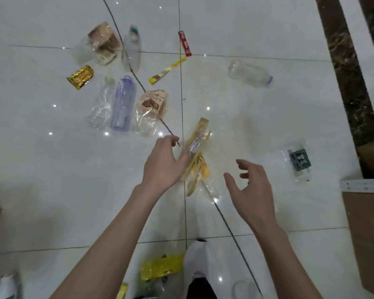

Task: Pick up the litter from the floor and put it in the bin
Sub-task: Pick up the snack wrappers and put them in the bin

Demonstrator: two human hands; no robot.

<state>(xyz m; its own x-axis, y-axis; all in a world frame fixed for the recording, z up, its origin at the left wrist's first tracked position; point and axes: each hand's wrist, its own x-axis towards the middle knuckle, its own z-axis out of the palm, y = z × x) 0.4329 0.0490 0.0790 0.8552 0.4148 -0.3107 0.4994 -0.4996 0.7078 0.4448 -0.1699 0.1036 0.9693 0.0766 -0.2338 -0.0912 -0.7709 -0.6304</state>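
The left hand (pixel 162 162) has its fingers curled and pinches the near edge of a long yellow wrapper (pixel 198 147), which sits over the tile seam in the middle of the floor (pixel 268 117); blur hides whether the wrapper's far end still touches the tiles. The right hand (pixel 251 186) hangs just beside it, fingers spread and loosely bent, holding nothing. Bare tile lies between that hand and a dark green packet (pixel 299 159) near the dark wall strip. Further out, left of the seam, lie a purple bottle (pixel 123 104), a bread bag (pixel 152 106) and a gold wrapper (pixel 80 77); a clear bottle (pixel 249 73) lies apart on the right. A thin black cable (pixel 231 229) crosses the floor. Brown cardboard (pixel 365 234) is cut off at the right edge, and a yellow bag (pixel 160 267) beside a white shoe (pixel 198 260) is partly hidden by the left forearm.
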